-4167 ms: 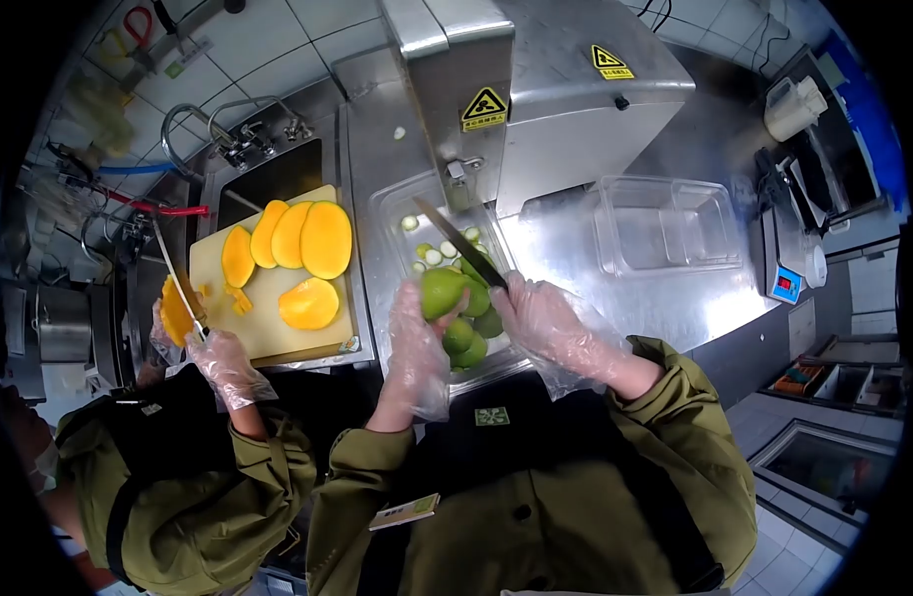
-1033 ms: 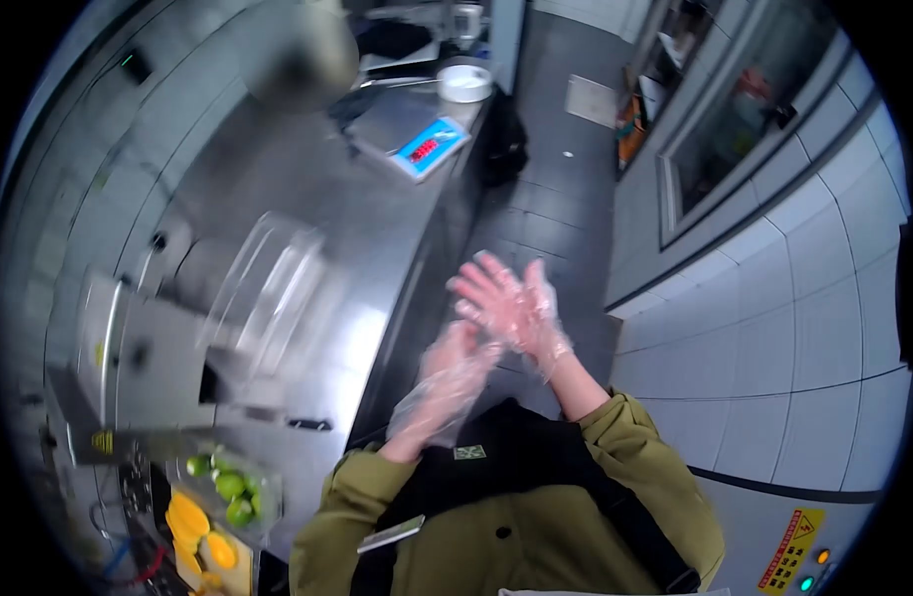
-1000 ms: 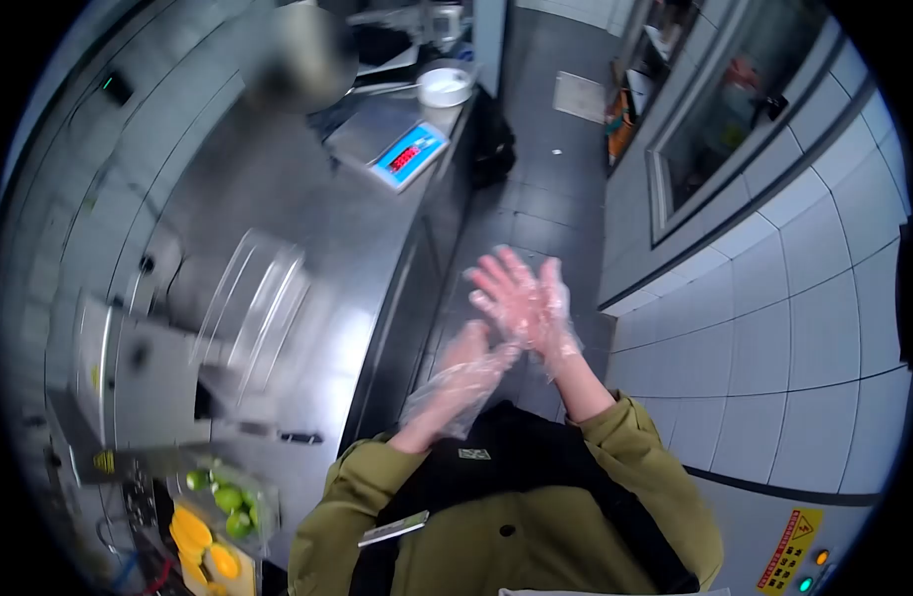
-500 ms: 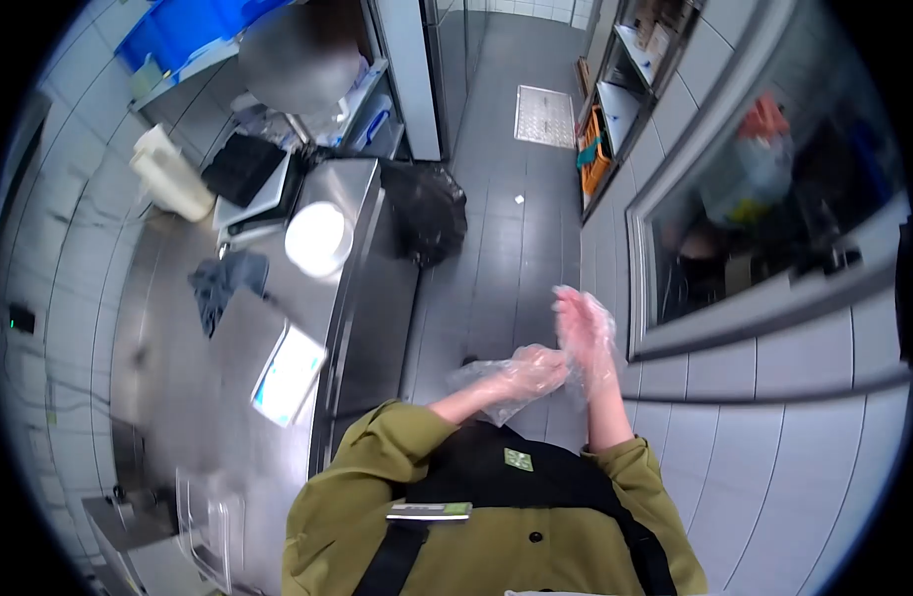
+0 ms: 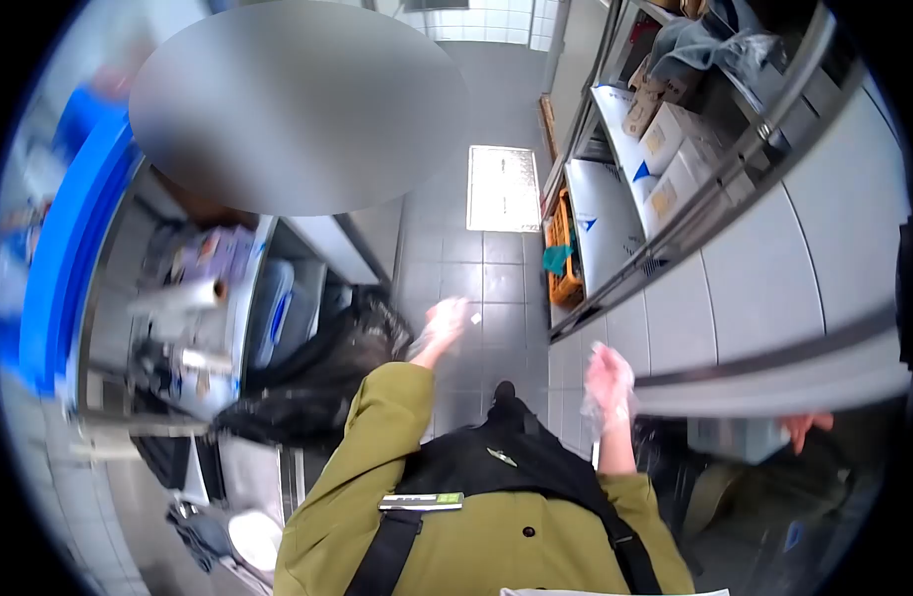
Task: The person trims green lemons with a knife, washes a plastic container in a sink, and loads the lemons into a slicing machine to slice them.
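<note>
My left hand (image 5: pixel 443 328), in a clear plastic glove, is stretched forward beside the black bag (image 5: pixel 327 368), with nothing visible in it. Its fingers look slightly blurred but extended. My right hand (image 5: pixel 609 383), gloved too, is raised near the wall on the right, its fingers loosely bent and apart, holding nothing that shows. The hands are well apart, above the grey tiled floor (image 5: pixel 461 382).
At the left are a blue bin (image 5: pixel 64 268), a shelf with a white roll (image 5: pixel 183 296) and a white round container (image 5: pixel 255 539). Metal shelving (image 5: pixel 604 214) with boxes and an orange crate (image 5: pixel 564 253) stands right. A floor plate (image 5: pixel 503 189) lies ahead.
My hands have let go of the lime and knife, come together, then moved apart. The view has turned right from the counter and moved forward along the aisle; shelves and bag are nearer.
</note>
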{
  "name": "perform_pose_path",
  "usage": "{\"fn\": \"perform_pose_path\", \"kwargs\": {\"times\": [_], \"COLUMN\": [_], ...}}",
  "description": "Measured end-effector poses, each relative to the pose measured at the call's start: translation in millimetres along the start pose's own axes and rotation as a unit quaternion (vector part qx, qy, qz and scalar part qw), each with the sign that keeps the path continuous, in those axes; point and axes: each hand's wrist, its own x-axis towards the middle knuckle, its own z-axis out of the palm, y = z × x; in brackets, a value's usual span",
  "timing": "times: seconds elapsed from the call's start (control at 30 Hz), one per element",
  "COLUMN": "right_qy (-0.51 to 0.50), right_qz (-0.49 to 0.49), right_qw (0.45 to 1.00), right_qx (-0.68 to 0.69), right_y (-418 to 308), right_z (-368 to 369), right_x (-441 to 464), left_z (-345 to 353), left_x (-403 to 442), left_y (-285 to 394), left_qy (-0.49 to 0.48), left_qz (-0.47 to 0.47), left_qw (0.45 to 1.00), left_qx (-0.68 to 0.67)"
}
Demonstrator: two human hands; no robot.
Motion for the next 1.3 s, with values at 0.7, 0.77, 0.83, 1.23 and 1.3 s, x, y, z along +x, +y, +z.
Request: {"fn": "perform_pose_path", "kwargs": {"times": [0.7, 0.77, 0.83, 1.23, 1.3], "right_qy": [-0.167, -0.089, -0.061, -0.248, -0.245], "right_qz": [-0.019, 0.047, 0.067, -0.243, -0.105], "right_qw": [0.231, 0.252, 0.252, 0.615, 0.609], "right_qx": [-0.958, -0.962, -0.964, -0.708, -0.747], "right_y": [-74.9, -108.0, -133.4, -142.8, -142.3], "right_z": [186.3, 203.3, 225.0, 622.0, 734.7], "right_x": [799.1, 844.3, 913.0, 1557.2, 1606.4], "left_z": [104.8, 138.2, 176.3, 238.5, 261.4], "left_x": [733.8, 827.4, 913.4, 1125.6, 1202.7], "left_y": [-411.6, -448.4, -486.7, -720.6, -772.5], "left_qy": [-0.199, -0.249, -0.286, -0.528, -0.629], "left_qz": [-0.28, -0.28, -0.245, 0.117, 0.09], "left_qw": [0.936, 0.925, 0.926, 0.741, 0.69], "left_qx": [-0.074, -0.059, -0.011, 0.398, 0.346]}}
